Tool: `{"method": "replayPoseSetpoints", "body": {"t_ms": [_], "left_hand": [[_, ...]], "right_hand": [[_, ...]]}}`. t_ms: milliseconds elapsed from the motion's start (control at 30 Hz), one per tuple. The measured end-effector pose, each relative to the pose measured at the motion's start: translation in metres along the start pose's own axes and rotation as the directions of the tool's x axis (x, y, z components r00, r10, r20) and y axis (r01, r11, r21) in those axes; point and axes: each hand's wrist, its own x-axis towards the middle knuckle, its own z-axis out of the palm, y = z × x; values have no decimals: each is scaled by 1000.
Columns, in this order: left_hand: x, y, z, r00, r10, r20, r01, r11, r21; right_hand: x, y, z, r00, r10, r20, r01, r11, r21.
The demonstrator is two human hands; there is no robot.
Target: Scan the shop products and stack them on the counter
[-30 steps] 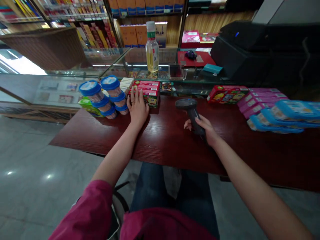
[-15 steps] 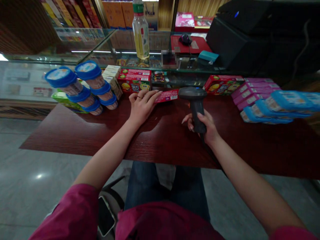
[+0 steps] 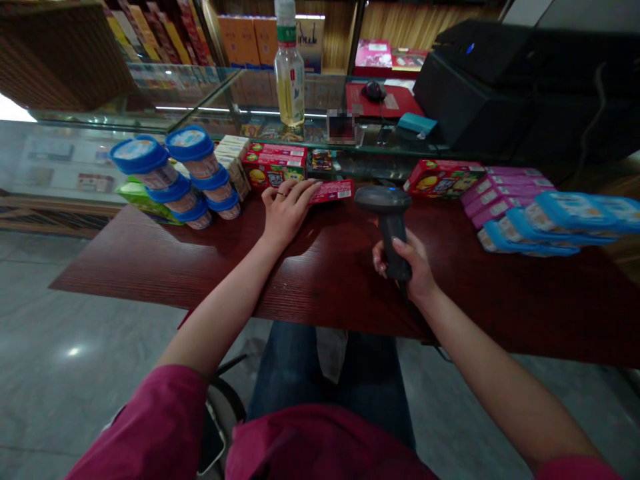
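Observation:
My left hand (image 3: 286, 210) grips a flat red box (image 3: 332, 191) by its left end and holds it over the dark red table (image 3: 310, 280), its barcode side turned up. My right hand (image 3: 406, 261) is wrapped round the handle of a grey barcode scanner (image 3: 386, 212), whose head sits just right of the red box. Behind my left hand stands a stack of similar red boxes (image 3: 275, 165).
Blue-lidded tubs (image 3: 175, 175) are stacked at the left with a green pack under them. Another red box (image 3: 440, 177), pink boxes (image 3: 505, 190) and blue packs (image 3: 560, 223) lie at the right. A glass counter behind carries a bottle (image 3: 289, 73) and a black register (image 3: 490, 87).
My left hand took a red box off the stack and drew it right toward the scanner. My right hand lifted the scanner upright and closed fully round its handle.

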Motion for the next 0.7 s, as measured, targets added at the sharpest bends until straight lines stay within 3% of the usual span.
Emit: {"method": "replayPoseSetpoints", "body": {"t_ms": [433,567,700], "left_hand": [[-1,-2,-4,1000,29,-13,-28,999,27],[-1,4,-4,989,138,-51,-139,990,-13],[6,39,9,971,234,-54,-238,967,-91]], "right_hand": [[2,1,-4,999,-39,-34,40,999,11],[-11,-4,-32,985,-118,-125,112,992,-50],[-36,-11,-80,955,-209,-210,184,974,-135]]}}
